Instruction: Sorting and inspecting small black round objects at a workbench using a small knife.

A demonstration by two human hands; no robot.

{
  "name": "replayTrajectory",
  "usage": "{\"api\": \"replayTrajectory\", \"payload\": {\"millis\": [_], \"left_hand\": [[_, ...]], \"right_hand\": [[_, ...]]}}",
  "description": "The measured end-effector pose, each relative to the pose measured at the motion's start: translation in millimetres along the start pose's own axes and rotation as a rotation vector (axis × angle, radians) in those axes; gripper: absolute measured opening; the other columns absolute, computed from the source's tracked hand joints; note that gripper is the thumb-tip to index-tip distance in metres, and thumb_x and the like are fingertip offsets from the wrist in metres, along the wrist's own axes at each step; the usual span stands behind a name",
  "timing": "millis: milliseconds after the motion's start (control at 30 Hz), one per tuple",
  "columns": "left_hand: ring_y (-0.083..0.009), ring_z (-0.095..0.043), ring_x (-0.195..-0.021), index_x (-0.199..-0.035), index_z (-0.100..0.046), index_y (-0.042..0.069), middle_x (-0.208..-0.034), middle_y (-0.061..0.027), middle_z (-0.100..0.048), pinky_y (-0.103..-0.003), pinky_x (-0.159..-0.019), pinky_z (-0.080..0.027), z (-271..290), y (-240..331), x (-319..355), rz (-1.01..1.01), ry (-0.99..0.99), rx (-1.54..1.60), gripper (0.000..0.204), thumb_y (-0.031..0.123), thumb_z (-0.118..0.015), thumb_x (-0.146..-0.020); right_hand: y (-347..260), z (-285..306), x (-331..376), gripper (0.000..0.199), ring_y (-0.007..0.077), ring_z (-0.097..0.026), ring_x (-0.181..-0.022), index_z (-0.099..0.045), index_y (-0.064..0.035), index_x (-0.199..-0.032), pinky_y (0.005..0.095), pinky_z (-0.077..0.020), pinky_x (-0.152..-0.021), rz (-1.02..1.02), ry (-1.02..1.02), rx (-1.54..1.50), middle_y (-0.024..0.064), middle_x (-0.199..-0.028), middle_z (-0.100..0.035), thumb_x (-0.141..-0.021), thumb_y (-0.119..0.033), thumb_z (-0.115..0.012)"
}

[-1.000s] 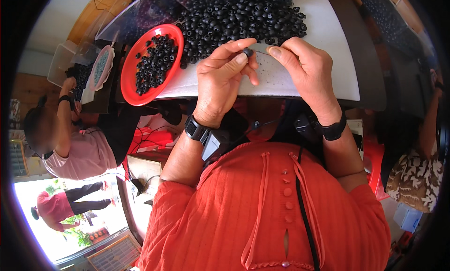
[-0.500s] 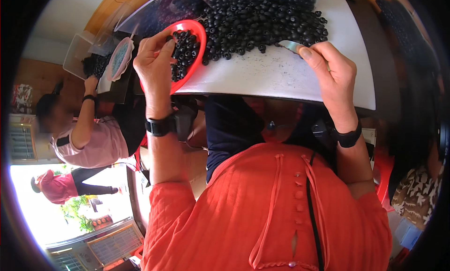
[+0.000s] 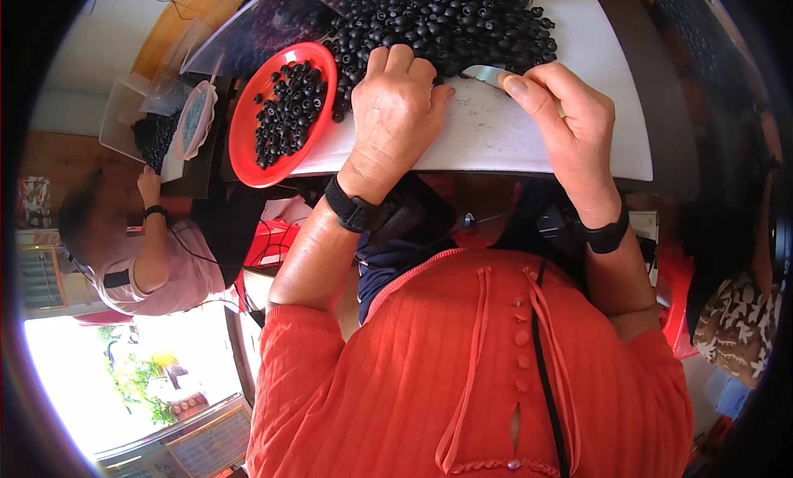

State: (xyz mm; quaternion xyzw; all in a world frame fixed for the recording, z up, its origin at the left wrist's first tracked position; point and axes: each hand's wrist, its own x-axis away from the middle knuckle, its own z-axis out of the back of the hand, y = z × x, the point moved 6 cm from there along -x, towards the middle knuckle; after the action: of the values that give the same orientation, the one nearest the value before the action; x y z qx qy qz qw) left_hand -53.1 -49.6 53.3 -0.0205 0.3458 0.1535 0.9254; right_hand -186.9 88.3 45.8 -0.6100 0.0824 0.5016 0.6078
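Upper-left, a red dish (image 3: 241, 139) is holding black beads (image 3: 289, 118) near the table (image 3: 496, 160) edge. Right hand (image 3: 578, 118) is pinching a blade (image 3: 486, 73); left hand (image 3: 395, 110) is curling, grip unseen.

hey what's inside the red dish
Inside the red dish lie many small, round black pieces, some showing a hole. Parts of its red bottom show beside them; whatever's under the pieces is covered.

No legible txt in view. Framed sheet (image 3: 211, 445), lower L of frame: lined, too small/blurry to read. Framed panel (image 3: 41, 276), far L edge, approx mid-height: same, marks n/legible.
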Motion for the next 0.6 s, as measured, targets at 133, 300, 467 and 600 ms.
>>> {"api": "replayTrajectory", "payload": {"millis": [133,300,467,600], "left_hand": [[-0.0300,-0.062,-0.090,-0.081,-0.069,0.004,-0.090,-0.0092,-0.061,-0.042,-0.068,-0.056,-3.8,1.7,-0.7,-0.034,-0.031,-0.071,0.014,0.014,-0.076,-0.074],[-0.0306,-0.063,-0.089,-0.083,-0.069,0.003,-0.090,-0.0099,-0.062,-0.043,-0.068,-0.056,-1.6,4.3,1.0,-0.021,-0.082,-0.031,0.013,0.013,-0.074,-0.076],[-0.0317,-0.065,-0.087,-0.086,-0.069,0.003,-0.088,-0.0104,-0.063,-0.044,-0.069,-0.056,-3.5,-1.4,1.4,0.011,-0.095,0.044,0.013,0.011,-0.073,-0.077],[-0.0313,-0.063,-0.082,-0.094,-0.071,0.002,-0.085,-0.0108,-0.061,-0.042,-0.070,-0.052,1.2,0.2,1.4,-0.037,-0.089,0.054,0.015,0.009,-0.075,-0.082]], "right_hand": [[-1.8,0.5,-0.6,0.027,0.0143,-0.046,-0.051,-0.065,-0.0018,-0.077,0.0310,-0.0378,-0.049,-0.009,-0.005,-0.005,0.0050,-0.060,-0.053,-0.093,-0.018,-0.079],[-1.8,3.9,-0.3,0.027,0.0163,-0.046,-0.050,-0.065,-0.0021,-0.076,0.0317,-0.0377,-0.048,0.005,0.012,-0.011,0.0059,-0.060,-0.053,-0.093,-0.017,-0.079],[-2.8,2.3,0.0,0.026,0.0163,-0.045,-0.050,-0.065,-0.0025,-0.076,0.0317,-0.0373,-0.048,0.014,0.010,-0.005,0.0058,-0.060,-0.053,-0.093,-0.017,-0.079],[-4.1,2.1,0.2,0.026,0.0163,-0.045,-0.050,-0.064,-0.0030,-0.075,0.0319,-0.0368,-0.048,0.020,0.016,-0.001,0.0055,-0.060,-0.053,-0.093,-0.016,-0.079]]}}
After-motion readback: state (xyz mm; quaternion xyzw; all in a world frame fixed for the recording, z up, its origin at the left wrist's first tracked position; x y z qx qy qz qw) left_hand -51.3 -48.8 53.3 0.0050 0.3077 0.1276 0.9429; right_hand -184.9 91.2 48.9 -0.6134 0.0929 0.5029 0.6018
